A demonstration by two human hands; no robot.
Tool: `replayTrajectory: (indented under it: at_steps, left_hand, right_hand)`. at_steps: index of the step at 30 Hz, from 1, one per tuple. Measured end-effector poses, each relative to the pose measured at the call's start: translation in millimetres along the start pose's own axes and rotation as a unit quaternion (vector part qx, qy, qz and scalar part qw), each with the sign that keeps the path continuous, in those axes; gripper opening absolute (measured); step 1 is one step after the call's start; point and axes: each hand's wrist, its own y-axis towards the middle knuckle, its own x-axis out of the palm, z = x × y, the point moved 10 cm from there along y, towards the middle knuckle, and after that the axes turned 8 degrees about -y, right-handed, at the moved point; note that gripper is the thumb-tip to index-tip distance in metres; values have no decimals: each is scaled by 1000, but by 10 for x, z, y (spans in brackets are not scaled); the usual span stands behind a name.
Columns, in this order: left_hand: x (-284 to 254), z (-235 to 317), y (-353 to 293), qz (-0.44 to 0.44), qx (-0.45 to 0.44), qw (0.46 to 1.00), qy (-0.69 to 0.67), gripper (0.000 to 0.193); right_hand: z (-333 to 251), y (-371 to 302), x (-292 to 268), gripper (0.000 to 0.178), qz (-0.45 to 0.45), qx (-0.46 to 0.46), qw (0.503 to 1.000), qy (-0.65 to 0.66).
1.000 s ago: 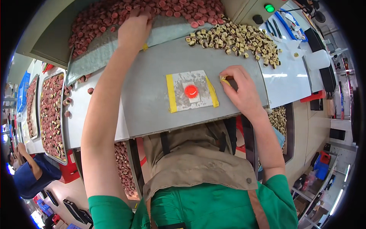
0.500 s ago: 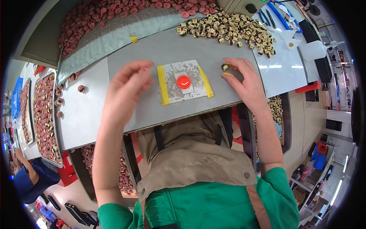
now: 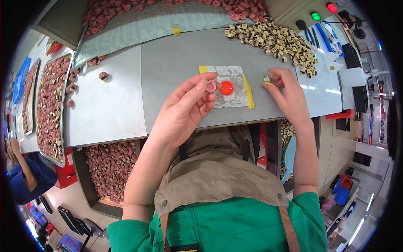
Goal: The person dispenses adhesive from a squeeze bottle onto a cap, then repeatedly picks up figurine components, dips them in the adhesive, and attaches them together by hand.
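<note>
Pink-and-cream pieces (image 3: 54, 105) fill tray (image 3: 63, 143) and drawer (image 3: 82, 172)

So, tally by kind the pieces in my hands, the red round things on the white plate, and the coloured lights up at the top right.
Pink cup-shaped piece, left hand: 1
Small pale piece, right hand: 1
Red round thing: 1
Red light: 1
Green light: 1
Total: 5

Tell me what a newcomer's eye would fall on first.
Probably the bright red disc on the white plate, near the middle. Next, the pink cup in the left hand, just left of the disc. Then the pink heap at the back and the cream-and-brown heap to its right.
</note>
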Motion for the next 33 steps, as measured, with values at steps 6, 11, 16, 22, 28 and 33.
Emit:
replayTrajectory:
  at_steps: [6,11,16,22,28,33]
  left_hand:
    - [-24,43,-29,8,13,1000,-9,39]
    - [-98,67,-51,-15,44,999,-27,38]
    - [-134,79,-80,36,62,997,6,35]
    - [-119,69,-73,0,69,997,-16,36]
    - [-134,95,-79,7,68,998,7,34]
    - [-124,118,-78,14,67,997,16,33]
  right_hand:
    - [-210,29,10,19,-26,-138,989,-54]
    - [-260,44,146,18,-60,-89,994,31]
    - [-853,7,304,20,-52,-172,983,48]
    - [-1048,49,434,20,-30,-253,967,-4]
    - [-1112,64,431,18,-48,-279,959,19]
    - [-1119,120,444,18,-56,-273,960,1]
